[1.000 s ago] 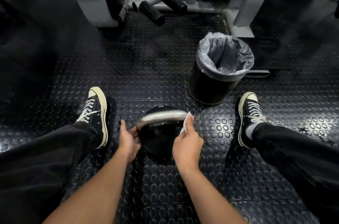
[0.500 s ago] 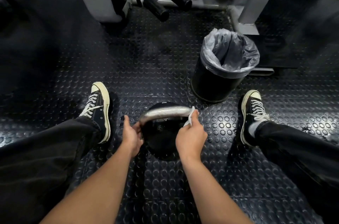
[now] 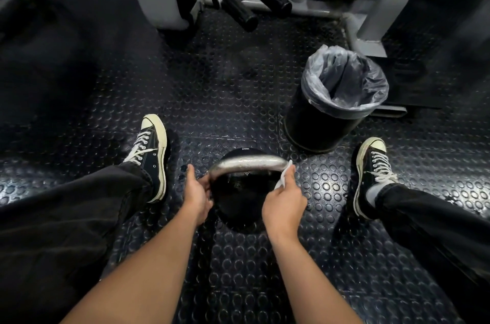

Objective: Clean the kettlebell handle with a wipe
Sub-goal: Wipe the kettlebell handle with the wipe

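Both of your hands are on the kettlebell [image 3: 240, 207], which sits on the floor [image 3: 238, 90] between your feet, trash bin [image 3: 331, 116] at two o'clock. Your right hand [image 3: 285, 203] pinches the wipe [image 3: 283, 177] against the handle [image 3: 248, 163] at its three o'clock end; your left hand [image 3: 197, 195] curls round the nine o'clock end. Such a thin pinch may, I judge, let the wipe slip off.

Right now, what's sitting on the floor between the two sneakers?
In the head view, the black kettlebell sits between the left sneaker and right sneaker, with both hands at its silver handle.
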{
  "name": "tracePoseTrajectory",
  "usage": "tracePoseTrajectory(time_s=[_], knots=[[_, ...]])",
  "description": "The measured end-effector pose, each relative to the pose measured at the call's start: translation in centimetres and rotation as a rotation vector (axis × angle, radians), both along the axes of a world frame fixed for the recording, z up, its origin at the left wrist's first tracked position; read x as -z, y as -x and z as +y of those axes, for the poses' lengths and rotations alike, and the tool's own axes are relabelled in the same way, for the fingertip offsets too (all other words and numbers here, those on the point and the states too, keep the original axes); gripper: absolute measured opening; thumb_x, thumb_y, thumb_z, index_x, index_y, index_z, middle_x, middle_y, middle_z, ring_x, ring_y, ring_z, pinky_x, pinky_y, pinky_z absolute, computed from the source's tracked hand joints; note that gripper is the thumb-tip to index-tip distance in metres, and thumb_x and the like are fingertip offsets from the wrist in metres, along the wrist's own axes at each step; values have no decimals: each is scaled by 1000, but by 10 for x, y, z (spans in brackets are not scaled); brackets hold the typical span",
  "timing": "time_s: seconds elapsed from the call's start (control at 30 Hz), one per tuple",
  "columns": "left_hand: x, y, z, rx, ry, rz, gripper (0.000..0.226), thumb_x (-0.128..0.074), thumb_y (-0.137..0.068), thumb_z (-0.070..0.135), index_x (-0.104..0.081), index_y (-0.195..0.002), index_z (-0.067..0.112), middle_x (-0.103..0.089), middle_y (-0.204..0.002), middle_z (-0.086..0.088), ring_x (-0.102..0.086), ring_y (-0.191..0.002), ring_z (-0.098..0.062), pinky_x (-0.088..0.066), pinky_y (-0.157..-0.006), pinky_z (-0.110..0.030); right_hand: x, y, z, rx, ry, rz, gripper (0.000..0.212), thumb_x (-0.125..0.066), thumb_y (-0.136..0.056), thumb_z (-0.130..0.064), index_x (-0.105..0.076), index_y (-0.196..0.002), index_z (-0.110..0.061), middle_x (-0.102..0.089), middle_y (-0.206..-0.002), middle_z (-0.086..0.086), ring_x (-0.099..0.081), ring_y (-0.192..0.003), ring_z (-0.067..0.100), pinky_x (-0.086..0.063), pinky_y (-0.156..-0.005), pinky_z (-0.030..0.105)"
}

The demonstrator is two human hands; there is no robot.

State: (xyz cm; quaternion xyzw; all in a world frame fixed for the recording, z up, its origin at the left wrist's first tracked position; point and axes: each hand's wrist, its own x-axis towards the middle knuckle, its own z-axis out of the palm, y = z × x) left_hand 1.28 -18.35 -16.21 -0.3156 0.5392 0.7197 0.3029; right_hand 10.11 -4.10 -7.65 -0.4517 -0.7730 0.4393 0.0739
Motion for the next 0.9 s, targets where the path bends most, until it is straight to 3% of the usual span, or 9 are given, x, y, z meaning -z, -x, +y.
tracePoseTrajectory(time_s=[0.07,0.13,0.23,0.3,0.4,0.53,0.63,0.73,0.9], knots=[[1,0,0,0,-2,4,85,-17,-95,74,-71,-117,12,-74,-110,-12,-65,-108,-23,-50,-78,-37,-3,5,-2,35,19,1,61,-39,-100,3,-34,-156,-19,-58,-83,-2,-62,-75,13,-58,-81,30],[1,-1,-1,5,-3,13,85,-17,-96,73,-70,-118,11,-73,-112,-12,-64,-110,-23,-50,-83,-39,-6,2,-12,35,39,3,60,-40,-100,2,-35,-155,-21,-59,-79,-2,-59,-70,11,-59,-78,32],[3,0,-1,13,-7,22,86,-17,-95,74,-69,-121,11,-71,-117,-12,-61,-115,-23,-46,-98,-43,-6,-2,-24,52,120,16,56,-41,-101,-1,-42,-153,-21,-70,-103,10,-65,-83,19,-60,-86,39],[1,0,-1,-4,-14,7,84,-18,-95,73,-70,-117,10,-72,-115,-13,-62,-111,-22,-49,-86,-39,-6,6,-21,184,210,65,52,-41,-100,2,-50,-148,-15,-70,-113,5,-65,-93,20,-57,-91,34],[0,1,-2,-16,-24,3,84,-19,-95,74,-70,-117,11,-71,-115,-13,-61,-112,-23,-49,-85,-40,-11,23,-6,534,570,260,48,-43,-95,11,-56,-139,-3,-67,-107,-3,-60,-85,9,-48,-85,23],[3,1,-4,-10,-29,11,87,-17,-95,74,-67,-124,10,-68,-118,-13,-59,-113,-24,-46,-94,-43,-20,25,8,727,1006,471,48,-45,-94,20,-46,-141,10,-56,-133,20,-61,-107,25,-51,-100,33],[3,2,-5,-5,-22,14,88,-17,-94,75,-66,-126,10,-67,-120,-14,-58,-115,-26,-45,-101,-47,-23,23,13,776,1103,508,46,-45,-95,19,-41,-140,12,-45,-145,23,-54,-121,31,-45,-111,40],[4,1,-5,-11,-30,11,88,-18,-93,76,-66,-126,10,-67,-121,-14,-58,-118,-27,-42,-108,-50,-14,26,18,827,1205,515,53,-44,-98,16,-30,-148,11,-32,-156,24,-42,-140,36,-41,-112,39],[2,1,-5,-7,-26,19,88,-17,-94,75,-65,-126,8,-66,-124,-15,-57,-118,-26,-40,-108,-49,-1,16,19,827,1305,532,56,-43,-99,13,-26,-152,8,-28,-159,26,-39,-142,38,-44,-109,38]])
